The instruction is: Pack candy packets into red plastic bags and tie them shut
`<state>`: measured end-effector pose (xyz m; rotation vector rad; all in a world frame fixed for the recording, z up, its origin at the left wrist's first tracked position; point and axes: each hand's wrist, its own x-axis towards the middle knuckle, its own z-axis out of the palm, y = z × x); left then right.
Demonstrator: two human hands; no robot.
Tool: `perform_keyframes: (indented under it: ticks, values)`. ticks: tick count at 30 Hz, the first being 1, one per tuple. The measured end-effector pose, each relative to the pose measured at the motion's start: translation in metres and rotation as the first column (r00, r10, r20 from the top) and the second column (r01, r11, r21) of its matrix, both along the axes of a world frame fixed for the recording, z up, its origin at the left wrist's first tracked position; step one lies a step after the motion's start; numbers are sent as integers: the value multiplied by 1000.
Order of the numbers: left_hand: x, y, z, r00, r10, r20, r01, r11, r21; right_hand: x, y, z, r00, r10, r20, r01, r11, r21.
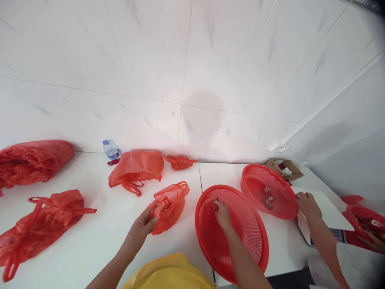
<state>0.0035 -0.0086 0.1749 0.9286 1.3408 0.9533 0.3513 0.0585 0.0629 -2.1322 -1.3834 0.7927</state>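
Note:
My left hand (146, 222) grips the edge of a small red plastic bag (170, 204) lying on the white table (90, 241); a small red packet shows through the bag. My right hand (221, 213) reaches into a large red mesh basket (240, 245) and pinches a small red item (214, 205) near its far rim. A second red mesh basket (267, 190) stands tilted behind it with a few small packets inside.
Another person's hand (307, 204) rests at the second basket's right rim, over a white board (327, 212). Several red bags (136, 166) lie on the left. A water bottle (110, 150) stands by the wall, a cardboard box (284, 168) at back right.

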Motion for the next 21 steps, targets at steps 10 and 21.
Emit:
perform_keyframes:
  ticks: [10,21]
  values:
    - [1,-4,-1,997,72,-11,-71,996,46,-28,-13,18,949,-119,-293,104,992,-67]
    - [4,-4,-15,998,-26,-65,32,996,88,-149,-21,115,265,-91,-960,-237,959,-157]
